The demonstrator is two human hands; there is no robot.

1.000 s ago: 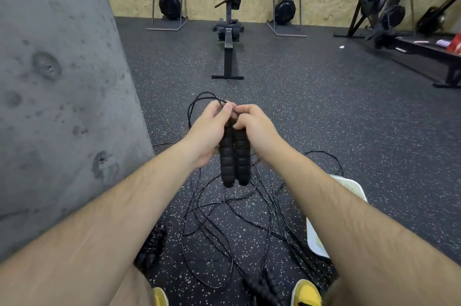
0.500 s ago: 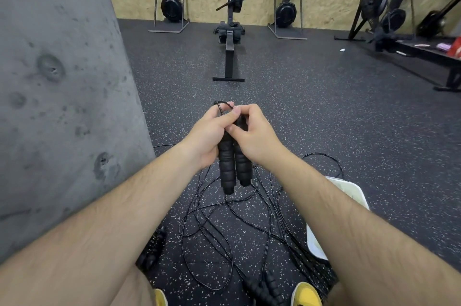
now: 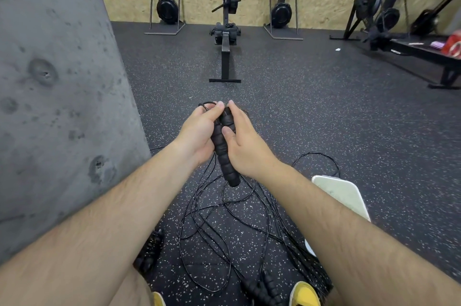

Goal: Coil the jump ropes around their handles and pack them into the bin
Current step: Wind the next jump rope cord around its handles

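Observation:
Both hands hold a pair of black ribbed jump rope handles (image 3: 225, 156) upright in front of me. My left hand (image 3: 199, 131) grips them from the left, with a small loop of thin black rope (image 3: 205, 105) at its fingertips. My right hand (image 3: 243, 141) grips them from the right, thumb across the foam. Below, loose black rope (image 3: 224, 221) lies tangled on the floor. More black handles lie at my left knee (image 3: 149, 253) and between my feet (image 3: 264, 288). The white bin (image 3: 346, 196) stands to the right, partly hidden by my right forearm.
A grey concrete pillar (image 3: 55, 81) fills the left side. A rowing machine (image 3: 225, 31) stands straight ahead, others stand along the plywood wall. A low black bench (image 3: 424, 53) is at far right. My yellow shoes (image 3: 305, 293) are at the bottom edge.
The big rope loop above my left hand has shrunk to a small one at the fingertips. My right thumb moved down onto the handles, which now appear stacked rather than side by side.

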